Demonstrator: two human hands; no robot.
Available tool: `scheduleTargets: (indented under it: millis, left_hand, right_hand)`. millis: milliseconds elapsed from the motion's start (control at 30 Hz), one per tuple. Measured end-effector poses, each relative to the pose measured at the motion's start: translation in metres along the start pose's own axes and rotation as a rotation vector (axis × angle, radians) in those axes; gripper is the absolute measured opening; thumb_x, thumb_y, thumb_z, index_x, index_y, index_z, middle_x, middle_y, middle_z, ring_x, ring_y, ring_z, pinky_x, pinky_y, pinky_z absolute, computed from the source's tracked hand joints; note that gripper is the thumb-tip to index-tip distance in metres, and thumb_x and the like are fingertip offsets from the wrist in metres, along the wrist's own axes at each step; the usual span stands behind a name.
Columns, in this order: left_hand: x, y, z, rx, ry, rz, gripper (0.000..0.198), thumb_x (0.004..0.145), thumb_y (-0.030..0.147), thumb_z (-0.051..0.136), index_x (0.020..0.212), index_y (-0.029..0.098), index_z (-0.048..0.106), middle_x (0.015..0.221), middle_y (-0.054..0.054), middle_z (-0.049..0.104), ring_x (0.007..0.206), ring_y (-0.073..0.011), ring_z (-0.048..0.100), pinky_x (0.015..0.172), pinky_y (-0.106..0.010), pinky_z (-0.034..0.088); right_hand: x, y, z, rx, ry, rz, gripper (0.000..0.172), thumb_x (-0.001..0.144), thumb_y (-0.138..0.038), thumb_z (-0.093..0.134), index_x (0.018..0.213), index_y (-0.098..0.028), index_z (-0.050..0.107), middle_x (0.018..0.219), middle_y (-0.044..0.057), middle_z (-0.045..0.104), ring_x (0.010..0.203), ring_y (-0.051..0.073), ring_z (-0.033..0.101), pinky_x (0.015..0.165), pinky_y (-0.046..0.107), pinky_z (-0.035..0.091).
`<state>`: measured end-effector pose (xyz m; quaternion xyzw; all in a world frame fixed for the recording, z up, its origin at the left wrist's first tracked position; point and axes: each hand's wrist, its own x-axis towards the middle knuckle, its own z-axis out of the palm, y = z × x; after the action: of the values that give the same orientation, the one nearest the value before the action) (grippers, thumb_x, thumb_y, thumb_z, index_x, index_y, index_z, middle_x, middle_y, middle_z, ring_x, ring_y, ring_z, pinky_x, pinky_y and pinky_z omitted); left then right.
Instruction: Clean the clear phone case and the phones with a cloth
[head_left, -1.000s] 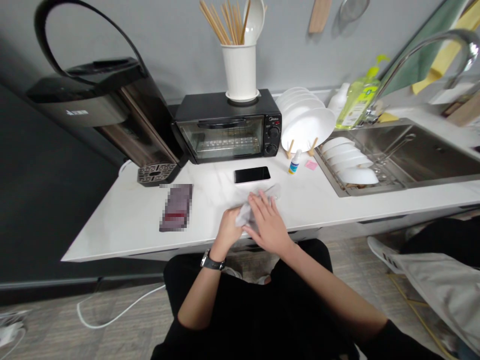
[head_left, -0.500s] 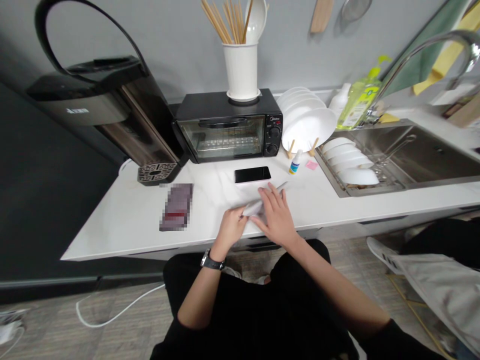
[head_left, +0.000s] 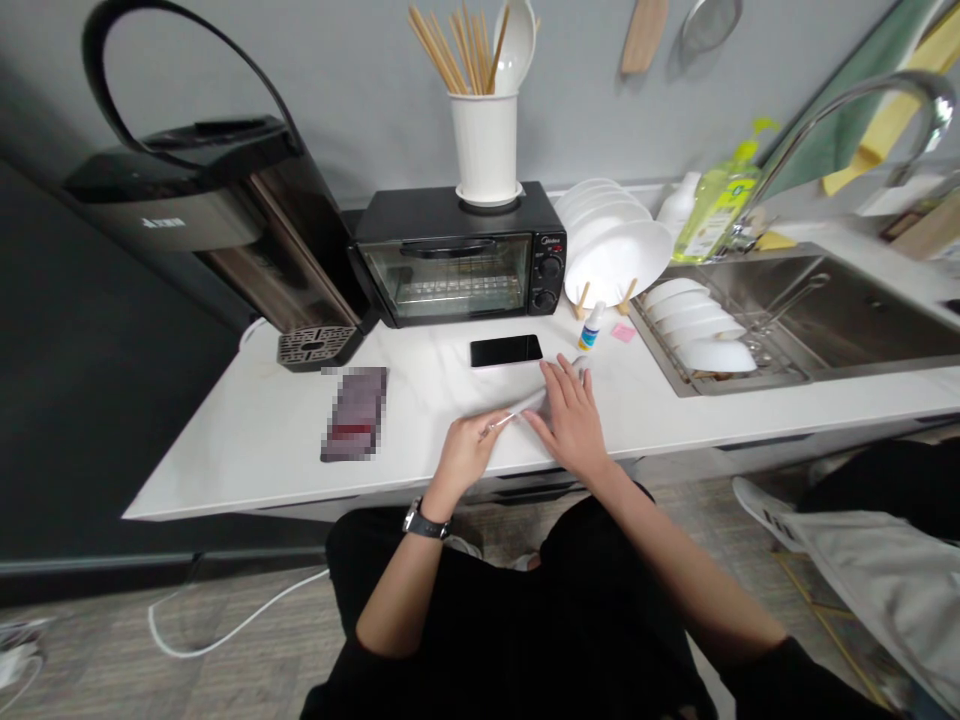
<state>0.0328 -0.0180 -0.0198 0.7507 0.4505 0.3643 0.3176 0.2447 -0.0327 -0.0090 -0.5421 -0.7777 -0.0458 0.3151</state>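
Note:
Over the front part of the white counter (head_left: 247, 455), a thin, pale grey, slim thing (head_left: 529, 401) slants between my hands; its kind is unclear. My left hand (head_left: 466, 452), a dark watch on its wrist, is closed on the lower left end, where a shiny, see-through edge shows. Across the upper right part lies my right hand (head_left: 571, 415), its fingers bent over the thing and its thumb along the near side, hiding much of it. Just behind them are a black-screened phone (head_left: 506, 350) and a small spray bottle (head_left: 591, 328) with a blue and yellow label.
A blurred-out dark packet (head_left: 355, 414) lies left, below a water dispenser (head_left: 300, 230). Behind stands a toaster oven (head_left: 457, 265) with a chopstick holder (head_left: 486, 145) on top. Plates (head_left: 619, 262), a pink slip (head_left: 623, 332) and a sink (head_left: 847, 335) with bowls are right. Another person's leg (head_left: 870, 560) shows.
My right hand has slid a little to the right and up along the thin thing, uncovering more of its middle. My left hand keeps its grip at nearly the same place.

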Motion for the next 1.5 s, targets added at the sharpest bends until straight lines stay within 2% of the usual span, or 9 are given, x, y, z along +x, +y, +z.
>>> scheduleTargets:
  millis: [300,500,633,800,900,1067,1200,1333,1500]
  left_hand:
    - [-0.008,-0.014,0.0,-0.056,0.022,-0.015,0.018,0.084,0.012,0.061,0.094,0.013,0.076,0.088,-0.008,0.081,0.075,-0.0194,0.073,0.07,-0.026,0.057]
    - [-0.002,-0.002,-0.001,-0.012,-0.005,0.001,0.023,0.096,0.025,0.059,0.085,0.016,0.077,0.079,-0.004,0.078,0.073,-0.0196,0.07,0.072,-0.027,0.053]
    - [0.0,-0.003,0.0,-0.017,-0.001,-0.009,0.024,0.097,0.025,0.057,0.091,0.017,0.078,0.084,-0.004,0.079,0.076,-0.0195,0.07,0.076,-0.027,0.053]
    - [-0.003,-0.015,0.001,-0.045,0.015,-0.019,0.013,0.082,0.012,0.06,0.079,0.016,0.072,0.077,-0.006,0.076,0.068,-0.0185,0.067,0.072,-0.029,0.055]
    - [-0.003,-0.013,0.0,-0.058,0.004,-0.014,0.01,0.083,0.014,0.063,0.083,0.016,0.073,0.083,-0.007,0.079,0.073,-0.0196,0.07,0.072,-0.028,0.056]
    - [-0.001,0.001,-0.001,-0.041,-0.012,-0.021,0.026,0.1,0.03,0.057,0.09,0.019,0.078,0.094,-0.006,0.082,0.088,-0.0241,0.076,0.084,-0.032,0.057]
    - [0.001,0.005,0.0,-0.05,-0.022,-0.024,0.032,0.104,0.037,0.052,0.103,0.02,0.08,0.111,-0.006,0.082,0.104,-0.0254,0.076,0.096,-0.034,0.056]
    - [-0.001,-0.002,-0.003,-0.028,-0.009,0.014,0.022,0.093,0.024,0.058,0.084,0.015,0.075,0.083,-0.006,0.079,0.075,-0.0214,0.071,0.076,-0.03,0.056]
    - [-0.005,-0.009,-0.006,-0.059,-0.035,0.079,0.013,0.083,0.023,0.065,0.075,0.014,0.069,0.072,-0.005,0.072,0.065,-0.0199,0.065,0.063,-0.028,0.052]
  right_hand:
    - [-0.019,-0.049,0.0,0.082,-0.241,-0.355,0.079,0.107,-0.06,0.04,0.169,-0.014,0.022,0.169,0.016,0.038,0.162,0.031,0.026,0.131,0.062,0.015]
    - [0.002,0.0,-0.008,0.06,-0.043,-0.092,0.063,0.108,-0.051,0.044,0.16,-0.016,0.041,0.151,0.017,0.06,0.15,0.034,0.045,0.13,0.063,0.02]
    - [0.001,-0.021,0.0,0.038,0.009,0.028,0.068,0.108,-0.053,0.041,0.16,-0.009,0.038,0.157,0.022,0.052,0.158,0.039,0.03,0.128,0.069,0.019]
    - [-0.014,-0.06,0.004,0.131,-0.213,-0.296,0.081,0.107,-0.059,0.041,0.167,-0.008,0.024,0.168,0.018,0.039,0.162,0.032,0.022,0.132,0.061,0.016]
    - [-0.012,-0.043,0.0,0.125,-0.236,-0.353,0.08,0.107,-0.059,0.041,0.169,-0.012,0.02,0.169,0.016,0.04,0.161,0.029,0.027,0.133,0.058,0.016]
    - [0.002,0.012,-0.003,0.038,-0.105,-0.073,0.079,0.108,-0.056,0.041,0.17,-0.013,0.017,0.169,0.018,0.039,0.16,0.032,0.03,0.13,0.061,0.022]
    - [0.003,0.011,0.001,0.018,-0.057,0.035,0.083,0.107,-0.058,0.041,0.17,-0.012,0.013,0.172,0.019,0.032,0.162,0.036,0.022,0.128,0.065,0.022]
    - [-0.008,-0.028,0.004,0.073,-0.12,-0.101,0.088,0.106,-0.061,0.043,0.17,-0.011,0.011,0.173,0.017,0.029,0.164,0.036,0.014,0.129,0.065,0.021]
    - [-0.012,-0.037,-0.001,0.147,-0.222,-0.37,0.08,0.107,-0.06,0.043,0.168,-0.013,0.022,0.167,0.015,0.043,0.159,0.03,0.031,0.133,0.058,0.015]
